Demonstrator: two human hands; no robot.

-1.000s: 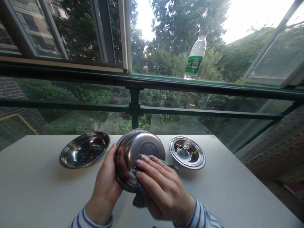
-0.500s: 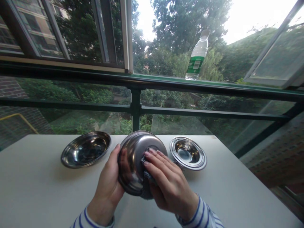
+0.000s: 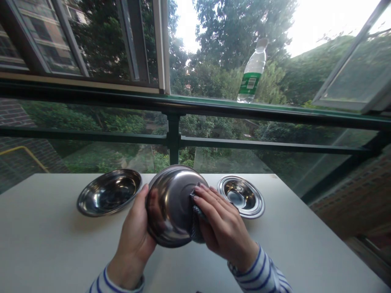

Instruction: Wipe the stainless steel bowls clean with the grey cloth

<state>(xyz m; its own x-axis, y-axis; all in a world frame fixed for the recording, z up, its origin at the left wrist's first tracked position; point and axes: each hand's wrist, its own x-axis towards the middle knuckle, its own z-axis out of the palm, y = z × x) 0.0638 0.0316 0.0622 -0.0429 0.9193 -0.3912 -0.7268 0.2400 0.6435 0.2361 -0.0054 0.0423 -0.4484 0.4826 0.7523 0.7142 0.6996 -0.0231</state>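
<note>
- Steel bowl (image 3: 171, 203): was tilted over white table (image 3: 45, 248), between steel basin (image 3: 110, 195) and rimmed bowl (image 3: 237, 198) near far edge.
- Left hand (image 3: 136, 228): gripped steel bowl's left edge.
- Right hand (image 3: 226, 226): pressed dark cloth (image 3: 196, 226) against its underside.
- Tabletop: spread outward past both wrists.

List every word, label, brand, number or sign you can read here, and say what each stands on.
No text is readable.
Bottle: the green label has pale print and a barcode-like patch, too small and blurred to read.
Held bowl, bowl at left, bowl at right: no lettering visible.
</note>
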